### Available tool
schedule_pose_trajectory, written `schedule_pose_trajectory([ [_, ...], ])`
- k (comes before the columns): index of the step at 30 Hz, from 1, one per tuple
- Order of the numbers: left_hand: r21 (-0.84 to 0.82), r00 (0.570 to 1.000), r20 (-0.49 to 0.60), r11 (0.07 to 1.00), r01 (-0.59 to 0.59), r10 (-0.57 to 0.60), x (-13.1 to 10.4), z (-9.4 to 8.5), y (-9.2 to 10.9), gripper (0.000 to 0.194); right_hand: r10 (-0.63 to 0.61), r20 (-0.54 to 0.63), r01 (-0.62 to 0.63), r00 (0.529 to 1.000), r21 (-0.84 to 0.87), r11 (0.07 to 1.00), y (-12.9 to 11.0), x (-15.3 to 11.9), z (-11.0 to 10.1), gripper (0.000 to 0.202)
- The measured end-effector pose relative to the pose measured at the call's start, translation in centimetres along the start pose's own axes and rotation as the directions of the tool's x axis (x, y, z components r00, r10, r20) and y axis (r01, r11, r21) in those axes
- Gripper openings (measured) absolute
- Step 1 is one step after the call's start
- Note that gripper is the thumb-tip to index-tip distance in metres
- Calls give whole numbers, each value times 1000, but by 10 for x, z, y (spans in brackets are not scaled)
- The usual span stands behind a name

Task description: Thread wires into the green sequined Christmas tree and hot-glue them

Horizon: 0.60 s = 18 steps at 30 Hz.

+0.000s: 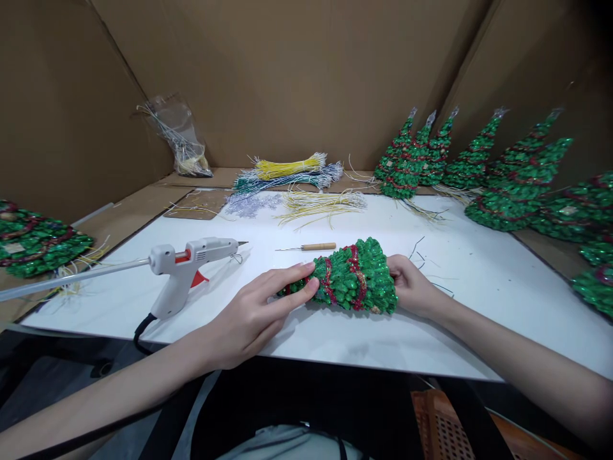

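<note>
A small green Christmas tree figure point(352, 281) with glittery red garland lies on its side above the white board, its base toward the right. My left hand point(263, 310) grips the narrow top end, with fingers laid over it. At the base is my right hand point(409, 284); its fingertips are hidden behind or inside the tree's edge. Just beyond the tree lies an awl point(318, 246) with a wooden handle. To the left, a white hot glue gun point(175, 281) with a red trigger stands with a long glue stick in its back.
Bundled wires point(290, 167) and loose yellow-white wires point(320, 203) lie at the back, beside clear plastic pieces point(251, 204). Several finished-looking trees point(507, 185) line the right; another tree point(43, 239) is at left. A plastic bag point(179, 137) leans against the cardboard wall point(287, 76).
</note>
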<state>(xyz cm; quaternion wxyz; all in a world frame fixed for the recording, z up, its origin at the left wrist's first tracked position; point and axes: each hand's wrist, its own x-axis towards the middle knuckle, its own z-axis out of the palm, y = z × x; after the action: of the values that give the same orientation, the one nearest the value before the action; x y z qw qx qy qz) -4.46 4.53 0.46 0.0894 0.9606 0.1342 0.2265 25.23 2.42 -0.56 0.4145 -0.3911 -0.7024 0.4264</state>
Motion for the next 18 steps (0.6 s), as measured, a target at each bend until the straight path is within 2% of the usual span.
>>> schedule_pose_trajectory([
  [11, 7, 1000, -7, 1000, 7, -7, 1, -1, 2, 59, -8, -30, 7, 1000, -42, 999, 4, 0, -2, 40],
  [18, 1, 1000, -17, 1000, 13, -13, 2, -2, 4, 60, 7, -3, -7, 1000, -27, 1000, 5, -2, -2, 29],
])
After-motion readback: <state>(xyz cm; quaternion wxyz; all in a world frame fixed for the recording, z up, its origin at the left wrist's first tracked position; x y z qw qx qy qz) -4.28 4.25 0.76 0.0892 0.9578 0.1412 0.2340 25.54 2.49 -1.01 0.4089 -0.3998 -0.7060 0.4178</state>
